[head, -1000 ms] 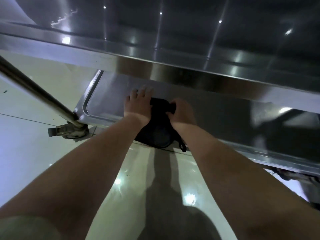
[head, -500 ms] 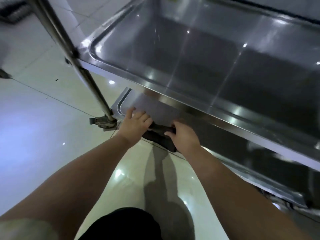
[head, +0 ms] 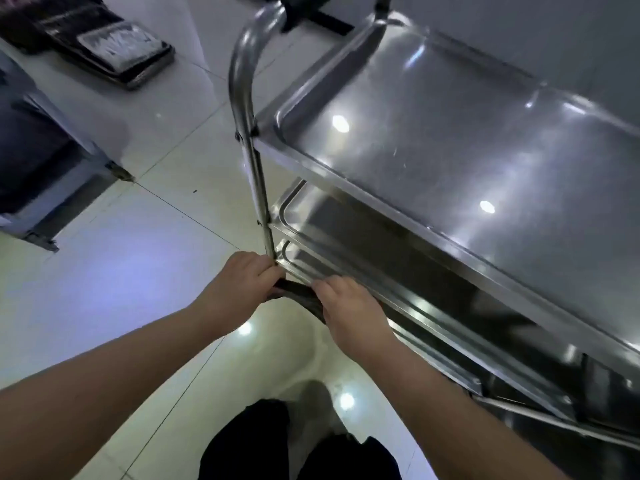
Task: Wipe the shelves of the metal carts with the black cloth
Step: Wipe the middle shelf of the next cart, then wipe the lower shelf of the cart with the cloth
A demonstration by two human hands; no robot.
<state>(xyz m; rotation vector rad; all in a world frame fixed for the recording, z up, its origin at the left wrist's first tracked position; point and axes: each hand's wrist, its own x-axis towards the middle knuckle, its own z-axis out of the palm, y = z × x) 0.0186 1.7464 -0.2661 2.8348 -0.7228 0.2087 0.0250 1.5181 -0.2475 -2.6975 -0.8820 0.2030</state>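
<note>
Glossy tile floor (head: 138,271): lying under everything. Cart (head: 433,140), steel, three shelves: standing at the right, its top shining bare. Bottom shelf (head: 408,318): showing only its front rim and left corner. Post (head: 258,188): running down to that corner. Left hand (head: 239,285): curling round one end of the cloth, just beside the post's foot. Right hand (head: 349,306): gripping the other end, fingers curling at the shelf rim. Cloth (head: 298,292), black: stretching between both hands at the bottom shelf's corner, bunched into a narrow band. Risk, as judged: so narrow a band is likely missing the corner groove, and knuckles are risking a knock on the post.
</note>
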